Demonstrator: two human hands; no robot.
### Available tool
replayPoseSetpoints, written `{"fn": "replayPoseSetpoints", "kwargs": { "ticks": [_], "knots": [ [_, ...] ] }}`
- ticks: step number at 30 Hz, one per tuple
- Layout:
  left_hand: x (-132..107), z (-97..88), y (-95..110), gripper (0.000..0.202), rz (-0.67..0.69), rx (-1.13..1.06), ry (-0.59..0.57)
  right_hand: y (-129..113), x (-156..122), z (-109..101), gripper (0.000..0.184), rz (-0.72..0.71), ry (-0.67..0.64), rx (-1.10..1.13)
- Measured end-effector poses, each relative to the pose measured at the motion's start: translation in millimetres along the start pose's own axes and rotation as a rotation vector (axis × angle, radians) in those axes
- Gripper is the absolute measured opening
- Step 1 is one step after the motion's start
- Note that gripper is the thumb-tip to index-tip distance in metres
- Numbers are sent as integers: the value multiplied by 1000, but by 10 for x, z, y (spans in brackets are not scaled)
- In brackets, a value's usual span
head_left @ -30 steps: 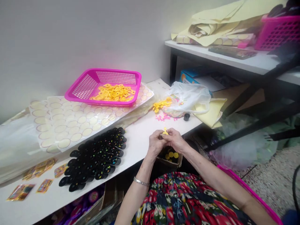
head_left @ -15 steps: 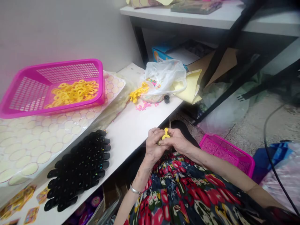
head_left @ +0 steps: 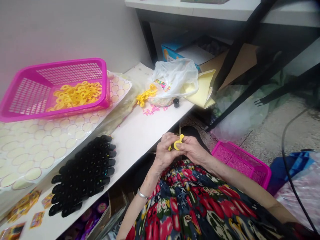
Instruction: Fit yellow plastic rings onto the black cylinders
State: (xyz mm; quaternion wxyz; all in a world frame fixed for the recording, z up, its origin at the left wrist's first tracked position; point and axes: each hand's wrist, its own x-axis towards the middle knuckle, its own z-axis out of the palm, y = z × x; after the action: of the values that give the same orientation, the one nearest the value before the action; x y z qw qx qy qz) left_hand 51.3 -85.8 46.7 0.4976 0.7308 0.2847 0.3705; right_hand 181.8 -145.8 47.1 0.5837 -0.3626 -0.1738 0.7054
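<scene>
My left hand (head_left: 165, 150) and my right hand (head_left: 192, 149) meet just off the front edge of the white table (head_left: 140, 133), above my flowered lap. Both pinch a small yellow plastic ring piece (head_left: 178, 143) between their fingertips. A metal bracelet sits on my left wrist. To the left on the table lies a cluster of several black round caps (head_left: 85, 173) with coloured specks. Further back stands a pink mesh basket (head_left: 30, 100) holding several yellow rings (head_left: 75, 95).
Sheets of round pale stickers (head_left: 50, 143) lie under the basket. A white plastic bag (head_left: 175, 78) with loose yellow rings (head_left: 145, 96), pink bits and a black cap (head_left: 176, 102) sits at the table's far end. A second pink basket (head_left: 241, 163) stands on the floor at right.
The view has dropped and swung right; the upper shelf has left the frame. My hands stay together and have turned the yellow piece between the fingers, now lower over my lap.
</scene>
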Motion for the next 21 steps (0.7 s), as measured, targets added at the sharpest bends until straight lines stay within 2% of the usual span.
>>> {"fn": "replayPoseSetpoints", "kwargs": {
  "ticks": [6,9,15,21],
  "knots": [
    [-27,-17,42,43,-125,-210,-56,11,54,-138,48,226,-128,211],
    [-39,-25,62,43,-146,-216,-101,20,104,-206,47,256,-138,223],
    [-55,-24,100,38,-96,-104,-184,-90,106,-227,50,193,-283,-52],
    [-48,3,115,30,-46,3,-263,-204,84,-185,37,177,-291,-245]
  ]
}}
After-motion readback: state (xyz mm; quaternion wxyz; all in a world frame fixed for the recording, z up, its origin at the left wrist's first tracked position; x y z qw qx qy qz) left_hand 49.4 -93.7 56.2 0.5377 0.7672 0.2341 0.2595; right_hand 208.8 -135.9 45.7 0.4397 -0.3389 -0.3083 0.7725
